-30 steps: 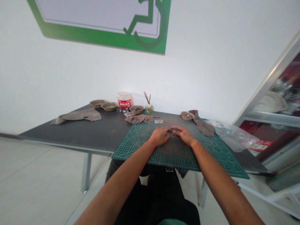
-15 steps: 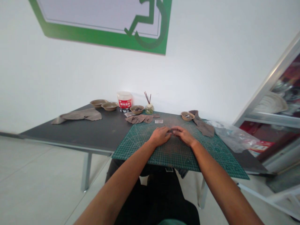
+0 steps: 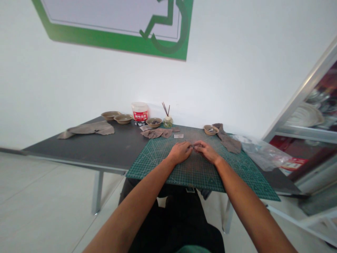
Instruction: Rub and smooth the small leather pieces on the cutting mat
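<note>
Above the middle of the green cutting mat (image 3: 155, 165), my two hands meet at the fingertips around a small dark grey-brown piece (image 3: 193, 145), mostly covered by the fingers. My left hand (image 3: 180, 152) has its fingers closed in a pinch on the piece's left side. From the other side, my right hand (image 3: 206, 151) pinches it with thumb and fingers. The piece is too small and hidden to name its kind. Just beyond the hands lies a small clear or silvery packet (image 3: 178, 136). Crumpled brown cloth (image 3: 159, 133) rests at the mat's far left edge.
A bowl (image 3: 154, 125) and another bowl (image 3: 211, 134) hold small dark pieces. Shallow dishes (image 3: 123, 122), a red-and-white tub (image 3: 140, 114) and a reed diffuser (image 3: 167, 122) stand near the wall. Brown cloths lie left (image 3: 92, 129) and right (image 3: 228, 141), beside a plastic bag (image 3: 263, 154).
My fingertips have come slightly closer together, and less of the dark piece shows between them. Both forearms stay in nearly the same place.
</note>
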The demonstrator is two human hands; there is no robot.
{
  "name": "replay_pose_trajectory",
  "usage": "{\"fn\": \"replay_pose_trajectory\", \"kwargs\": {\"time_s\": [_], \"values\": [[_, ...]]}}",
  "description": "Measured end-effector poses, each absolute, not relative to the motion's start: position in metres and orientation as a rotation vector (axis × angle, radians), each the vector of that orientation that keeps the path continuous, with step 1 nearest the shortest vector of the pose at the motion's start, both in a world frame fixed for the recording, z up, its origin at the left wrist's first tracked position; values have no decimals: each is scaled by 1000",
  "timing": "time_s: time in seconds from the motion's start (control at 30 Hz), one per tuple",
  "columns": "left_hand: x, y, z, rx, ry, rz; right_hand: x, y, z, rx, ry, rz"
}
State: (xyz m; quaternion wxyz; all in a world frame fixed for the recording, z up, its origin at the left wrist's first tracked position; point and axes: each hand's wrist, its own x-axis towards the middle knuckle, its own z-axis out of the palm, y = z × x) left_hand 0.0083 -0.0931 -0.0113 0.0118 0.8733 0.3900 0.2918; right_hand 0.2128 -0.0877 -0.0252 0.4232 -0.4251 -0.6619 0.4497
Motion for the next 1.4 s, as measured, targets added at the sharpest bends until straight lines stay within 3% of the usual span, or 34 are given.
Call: {"fn": "replay_pose_trajectory", "kwargs": {"time_s": [1.4], "values": [[8,-91,-13,2731,1242,909,213,-92,-22,-1042,-1635,1172]]}}
